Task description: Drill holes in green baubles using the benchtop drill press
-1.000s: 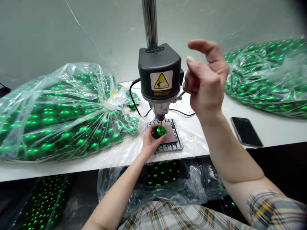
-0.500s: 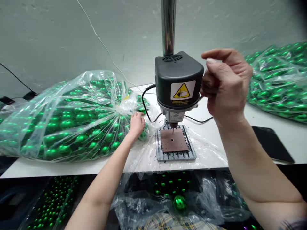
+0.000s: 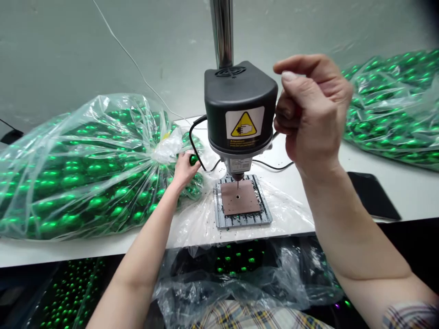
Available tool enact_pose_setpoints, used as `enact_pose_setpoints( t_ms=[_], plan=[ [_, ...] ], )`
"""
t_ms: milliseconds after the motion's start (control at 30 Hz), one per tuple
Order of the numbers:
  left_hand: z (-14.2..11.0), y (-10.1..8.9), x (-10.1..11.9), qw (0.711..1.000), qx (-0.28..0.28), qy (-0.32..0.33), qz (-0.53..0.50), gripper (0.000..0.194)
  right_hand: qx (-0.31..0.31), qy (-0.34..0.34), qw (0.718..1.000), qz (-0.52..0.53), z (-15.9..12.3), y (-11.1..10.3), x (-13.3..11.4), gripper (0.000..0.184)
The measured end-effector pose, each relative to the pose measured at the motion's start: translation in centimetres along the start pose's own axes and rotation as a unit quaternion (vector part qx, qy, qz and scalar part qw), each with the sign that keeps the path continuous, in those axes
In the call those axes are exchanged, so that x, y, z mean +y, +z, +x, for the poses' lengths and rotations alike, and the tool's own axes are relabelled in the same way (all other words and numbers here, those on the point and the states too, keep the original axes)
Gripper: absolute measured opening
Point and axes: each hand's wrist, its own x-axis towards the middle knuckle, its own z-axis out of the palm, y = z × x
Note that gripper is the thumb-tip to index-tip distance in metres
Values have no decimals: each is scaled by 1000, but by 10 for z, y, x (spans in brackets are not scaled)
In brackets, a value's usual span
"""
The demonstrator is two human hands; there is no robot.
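A small black bench drill stands on a steel column, its bit just above a brown pad with a hole in it. My right hand is closed round the drill's side lever, which its fingers mostly hide. My left hand is at the mouth of a big clear bag of shiny green balls, with its fingers closed on one green ball. The pad on the grey slotted base has nothing on it.
A second bag of green balls lies at the back right. A black phone rests on the white table right of the drill. Under the table edge an open clear bag holds more green balls. Black cables run behind the drill.
The ball my left hand held under the bit is gone from the pad. The left hand moved left to the big bag and took hold of another ball. The right hand stayed on the lever.
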Motion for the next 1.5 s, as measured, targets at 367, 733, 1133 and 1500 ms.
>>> enact_pose_setpoints(
  t_ms=[367, 733, 1133, 1500],
  plan=[
    [-130, -13, 43, 838, -156, -246, -462, 53, 0, -8, 1000, -7, 0, 0, 2, 7],
    [-120, 39, 43, 954, -192, -51, -223, 57, -35, -11, 999, 6, 0, -1, 2, 6],
    [-113, 60, 54, 978, -191, 80, -18, 55, -52, -25, 998, 1, 3, -3, 4, 6],
    [-130, 75, 42, 981, -144, 4, -134, 66, -35, -53, 996, -57, -7, -6, 4, 14]
  ],
)
